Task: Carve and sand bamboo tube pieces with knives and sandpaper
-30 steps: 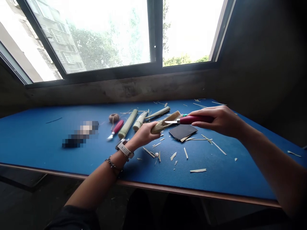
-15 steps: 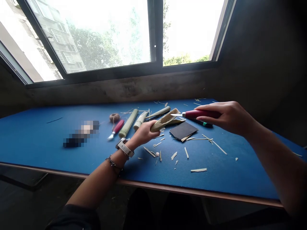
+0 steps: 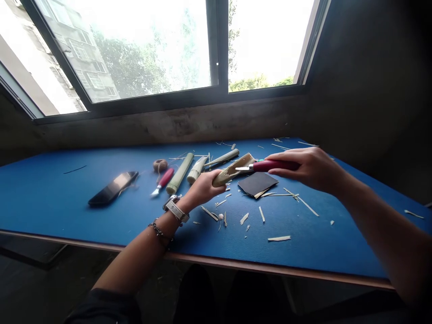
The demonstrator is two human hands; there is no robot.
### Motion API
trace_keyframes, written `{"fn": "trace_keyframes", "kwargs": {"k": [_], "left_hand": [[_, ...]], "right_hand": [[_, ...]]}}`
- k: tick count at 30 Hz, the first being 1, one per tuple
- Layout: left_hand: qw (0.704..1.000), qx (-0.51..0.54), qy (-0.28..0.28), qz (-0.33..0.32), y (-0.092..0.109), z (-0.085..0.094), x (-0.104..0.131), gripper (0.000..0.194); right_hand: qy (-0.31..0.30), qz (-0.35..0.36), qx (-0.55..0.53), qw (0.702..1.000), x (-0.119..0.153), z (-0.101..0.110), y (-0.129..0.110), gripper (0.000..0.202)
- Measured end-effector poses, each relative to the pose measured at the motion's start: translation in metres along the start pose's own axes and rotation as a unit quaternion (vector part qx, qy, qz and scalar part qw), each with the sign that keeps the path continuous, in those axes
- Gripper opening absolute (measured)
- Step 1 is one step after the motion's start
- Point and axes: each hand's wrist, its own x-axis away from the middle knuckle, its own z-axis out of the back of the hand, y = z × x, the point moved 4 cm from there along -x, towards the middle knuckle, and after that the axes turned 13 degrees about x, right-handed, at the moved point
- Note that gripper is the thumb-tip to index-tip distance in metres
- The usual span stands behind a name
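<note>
My left hand [image 3: 204, 188] is closed around the lower end of a split bamboo piece [image 3: 224, 177], whose hollowed side faces up and whose far end points away to the right. In my right hand [image 3: 312, 168] is a carving knife [image 3: 275, 166] with a red handle and a short metal blade. The blade lies at the hollow of the bamboo; whether it touches the wall I cannot tell. Beneath and to the right of the bamboo lies a stack of black sandpaper [image 3: 258, 183].
On the blue table [image 3: 216, 238] lie bamboo tubes [image 3: 181, 173], a second red-handled knife [image 3: 166, 178], a ball of twine [image 3: 159, 165] and a dark phone [image 3: 113, 189]. Bamboo shavings [image 3: 279, 238] are scattered at the front and right. A window [image 3: 151, 49] stands behind.
My right hand has moved left and slightly down, bringing the knife blade from near the bamboo's far end further along its hollow. My left hand keeps its hold in nearly the same spot.
</note>
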Motion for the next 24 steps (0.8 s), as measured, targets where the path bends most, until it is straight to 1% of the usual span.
{"fn": "trace_keyframes", "kwargs": {"k": [2,3,5,9,13,16,20,22,24], "left_hand": [[1.000,-0.004,0.006,0.011,-0.001,0.003,0.000,0.017],[1.000,-0.007,0.007,0.013,-0.002,0.003,0.000,0.015],[1.000,-0.009,0.010,0.011,-0.002,0.004,0.000,0.016],[1.000,0.000,0.003,-0.001,-0.002,0.001,0.000,0.020],[1.000,0.011,-0.008,-0.006,-0.001,-0.003,0.000,0.023],[1.000,0.013,-0.001,0.003,0.000,-0.001,0.000,0.023],[1.000,-0.016,0.017,0.009,-0.001,0.004,0.000,0.013],[0.999,-0.028,0.022,0.006,-0.002,0.004,0.000,0.013],[0.999,-0.040,0.022,0.001,-0.003,0.004,0.000,0.016]], "right_hand": [[0.029,-0.025,0.001,0.999,0.003,0.007,0.005,0.039],[0.035,-0.031,-0.003,0.999,0.003,0.009,0.007,0.039],[0.023,-0.020,-0.020,0.999,0.003,0.007,0.005,0.039],[-0.015,0.024,-0.033,0.999,-0.002,-0.007,-0.007,0.041],[-0.022,0.027,-0.020,0.999,-0.004,-0.013,-0.010,0.041],[-0.016,0.016,-0.009,1.000,-0.002,-0.006,-0.004,0.040],[0.029,-0.022,0.027,0.999,0.002,0.006,0.005,0.041],[0.018,-0.015,0.020,1.000,0.002,0.003,0.004,0.041],[-0.014,0.009,-0.004,1.000,0.000,-0.004,-0.001,0.041]]}}
